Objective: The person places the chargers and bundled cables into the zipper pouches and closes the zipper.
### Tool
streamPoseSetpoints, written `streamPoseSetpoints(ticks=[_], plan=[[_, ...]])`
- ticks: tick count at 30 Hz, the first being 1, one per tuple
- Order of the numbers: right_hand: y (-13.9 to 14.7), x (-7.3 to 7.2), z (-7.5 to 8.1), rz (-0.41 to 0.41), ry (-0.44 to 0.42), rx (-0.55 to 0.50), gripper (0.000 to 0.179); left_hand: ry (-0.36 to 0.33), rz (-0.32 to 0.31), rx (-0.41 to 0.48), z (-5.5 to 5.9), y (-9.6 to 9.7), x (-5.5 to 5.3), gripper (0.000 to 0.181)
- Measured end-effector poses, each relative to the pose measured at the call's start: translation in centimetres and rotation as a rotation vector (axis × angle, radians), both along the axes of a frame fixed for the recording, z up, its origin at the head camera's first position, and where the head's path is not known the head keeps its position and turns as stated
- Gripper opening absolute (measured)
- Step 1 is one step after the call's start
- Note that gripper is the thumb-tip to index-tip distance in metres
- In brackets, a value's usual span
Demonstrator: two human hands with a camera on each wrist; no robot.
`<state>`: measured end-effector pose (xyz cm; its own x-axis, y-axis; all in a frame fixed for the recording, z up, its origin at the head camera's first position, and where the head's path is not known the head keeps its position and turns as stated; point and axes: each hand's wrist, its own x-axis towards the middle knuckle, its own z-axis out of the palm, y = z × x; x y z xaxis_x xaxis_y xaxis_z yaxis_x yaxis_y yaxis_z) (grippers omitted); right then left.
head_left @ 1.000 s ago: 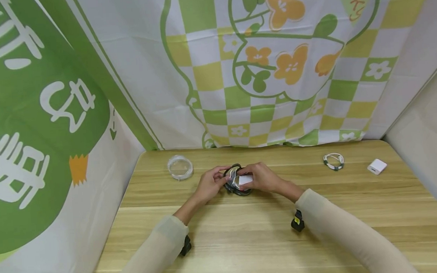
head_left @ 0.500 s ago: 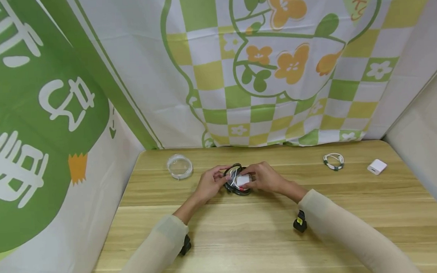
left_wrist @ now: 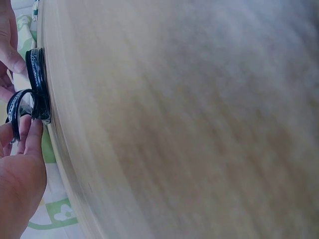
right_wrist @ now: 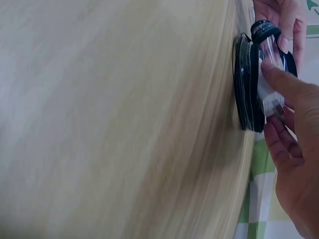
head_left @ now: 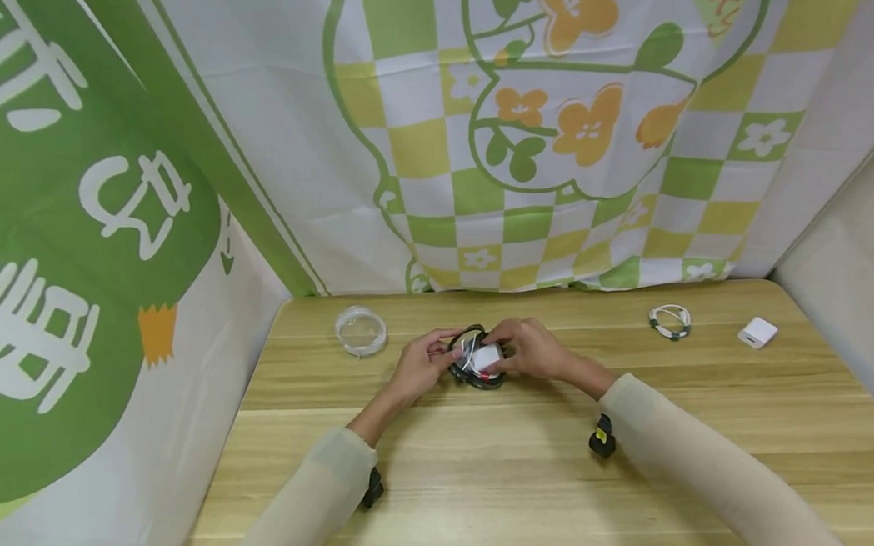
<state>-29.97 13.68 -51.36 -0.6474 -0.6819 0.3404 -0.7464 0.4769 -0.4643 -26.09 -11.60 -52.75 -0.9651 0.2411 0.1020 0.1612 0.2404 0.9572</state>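
Observation:
A small round case (head_left: 478, 385) with a black zip edge and clear sides rests on the table, unzipped. My left hand (head_left: 419, 368) grips its raised black-rimmed flap between thumb and fingers, as the left wrist view also shows. Inside the opening sits a white plug adapter (head_left: 485, 357); its metal prongs show in the right wrist view. My right hand (head_left: 528, 349) pinches this adapter (right_wrist: 269, 97) between thumb and fingers. A white cable and a small red piece (head_left: 484, 375) lie around the adapter in the case. The fingers partly hide the contents.
At the left on the wooden table (head_left: 465, 488) lies a clear round coil (head_left: 360, 331). To the right are a coiled white cable (head_left: 669, 323) with dark ties and another white adapter (head_left: 758, 333). A patterned curtain (head_left: 540, 242) hangs along the back edge.
The white adapter has turned and tilted slightly within the case, with my right hand moving along with it. A red piece beneath it has come into sight. My left hand keeps its hold.

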Motion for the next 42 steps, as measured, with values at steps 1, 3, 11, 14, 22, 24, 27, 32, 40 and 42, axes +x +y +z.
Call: streamPoseSetpoints(ticks=[1,3,11,14,22,24,27,32,40,42], plan=[[0.1,0.0,0.0,-0.002,0.004,-0.006,0.043,-0.001,0.004,-0.002,0.0,0.1,0.0,0.039],[0.5,0.0,0.1,-0.004,0.001,-0.020,0.042,0.000,0.013,-0.008,0.0,0.2,0.1,0.039],[1.1,-0.2,0.1,-0.017,-0.022,-0.024,0.034,-0.016,0.000,-0.008,0.0,0.2,0.0,0.040],[1.2,-0.4,0.1,-0.006,-0.030,-0.010,0.034,-0.015,-0.004,-0.007,0.0,0.2,0.0,0.041],[1.2,-1.0,0.4,0.053,-0.108,-0.007,0.035,-0.017,-0.007,0.001,0.1,-0.1,0.1,0.040],[1.2,-1.2,0.4,0.059,-0.112,0.009,0.035,-0.019,-0.009,0.004,0.1,-0.1,0.0,0.039],[1.1,-1.4,0.6,0.063,-0.126,0.031,0.035,-0.014,-0.012,0.010,0.1,-0.1,0.0,0.038],[1.0,-1.5,0.8,0.051,-0.135,0.066,0.035,-0.007,-0.017,0.032,0.3,-0.1,0.0,0.038],[1.1,-1.4,0.4,0.040,-0.150,0.008,0.037,-0.005,-0.034,0.039,0.7,0.1,0.1,0.040],[1.3,-1.3,0.2,0.033,-0.168,-0.019,0.039,0.003,-0.046,0.031,0.8,0.3,0.1,0.041]])
